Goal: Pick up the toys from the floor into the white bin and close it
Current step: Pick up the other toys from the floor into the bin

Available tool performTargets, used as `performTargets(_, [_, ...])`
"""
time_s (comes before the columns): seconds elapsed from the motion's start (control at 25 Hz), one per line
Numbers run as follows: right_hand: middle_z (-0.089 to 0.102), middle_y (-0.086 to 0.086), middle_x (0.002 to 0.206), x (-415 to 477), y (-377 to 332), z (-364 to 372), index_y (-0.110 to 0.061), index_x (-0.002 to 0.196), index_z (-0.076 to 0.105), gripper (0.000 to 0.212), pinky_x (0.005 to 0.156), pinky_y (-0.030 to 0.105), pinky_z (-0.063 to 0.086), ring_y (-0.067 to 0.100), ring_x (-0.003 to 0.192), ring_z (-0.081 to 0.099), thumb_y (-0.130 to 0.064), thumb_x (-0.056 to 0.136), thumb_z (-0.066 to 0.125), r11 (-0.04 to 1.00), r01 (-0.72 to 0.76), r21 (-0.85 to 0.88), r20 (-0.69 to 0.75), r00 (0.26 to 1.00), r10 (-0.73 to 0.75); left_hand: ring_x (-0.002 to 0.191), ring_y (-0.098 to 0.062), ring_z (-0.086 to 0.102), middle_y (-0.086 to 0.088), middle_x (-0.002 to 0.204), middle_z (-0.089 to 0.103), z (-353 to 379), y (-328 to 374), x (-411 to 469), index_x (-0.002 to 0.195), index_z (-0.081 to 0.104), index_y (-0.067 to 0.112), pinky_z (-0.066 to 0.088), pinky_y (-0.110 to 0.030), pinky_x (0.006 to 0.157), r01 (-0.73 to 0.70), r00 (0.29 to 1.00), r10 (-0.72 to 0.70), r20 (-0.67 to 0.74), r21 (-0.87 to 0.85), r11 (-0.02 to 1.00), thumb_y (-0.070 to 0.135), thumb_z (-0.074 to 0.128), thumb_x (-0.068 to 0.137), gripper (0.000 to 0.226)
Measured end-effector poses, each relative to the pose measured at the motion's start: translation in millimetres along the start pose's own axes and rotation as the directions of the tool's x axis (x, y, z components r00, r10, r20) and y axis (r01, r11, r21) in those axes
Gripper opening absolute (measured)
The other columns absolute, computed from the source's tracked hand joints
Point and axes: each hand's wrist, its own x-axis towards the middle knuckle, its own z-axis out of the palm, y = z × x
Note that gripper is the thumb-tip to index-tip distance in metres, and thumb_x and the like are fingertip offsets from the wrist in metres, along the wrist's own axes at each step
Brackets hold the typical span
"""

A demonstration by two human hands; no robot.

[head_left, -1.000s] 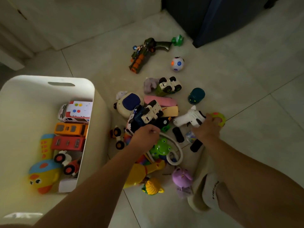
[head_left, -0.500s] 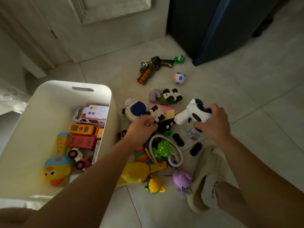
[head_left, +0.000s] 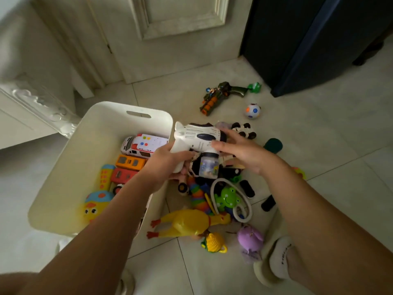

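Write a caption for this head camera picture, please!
Left hand and right hand hold a white toy gun at the rim of the white bin, above scattered toys.

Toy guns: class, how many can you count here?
2. Left hand and right hand hold the white toy gun by the white bin; the green-orange toy gun lies on the floor. The pile may hide more.

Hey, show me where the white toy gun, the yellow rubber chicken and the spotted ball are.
white toy gun point(head_left: 194, 135), head view, side of its barrel
yellow rubber chicken point(head_left: 187, 224), head view, middle of its body
spotted ball point(head_left: 252, 111), head view, centre of the ball
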Motion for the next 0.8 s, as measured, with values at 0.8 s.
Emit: performTargets(0.8, [0.048, 0.014, 0.13, 99.2, 58.0, 102.3, -0.018, 0.141, 0.028, 0.075, 0.082, 0.04, 0.051, 0.032, 0.108, 0.058, -0.031, 0.082, 0.071, 1.0, 0.011, 0.011, -0.733, 0.681, 0.001, 0.049, -0.012, 0.048, -0.003, 0.064, 0.055, -82.5, -19.1, -10.1, 0.097, 0.056, 0.014, 0.042, -0.022, 0.043, -0.159, 0.933, 0.045, -0.357, -0.294, 0.942, 0.012, 0.062, 0.089, 0.01])
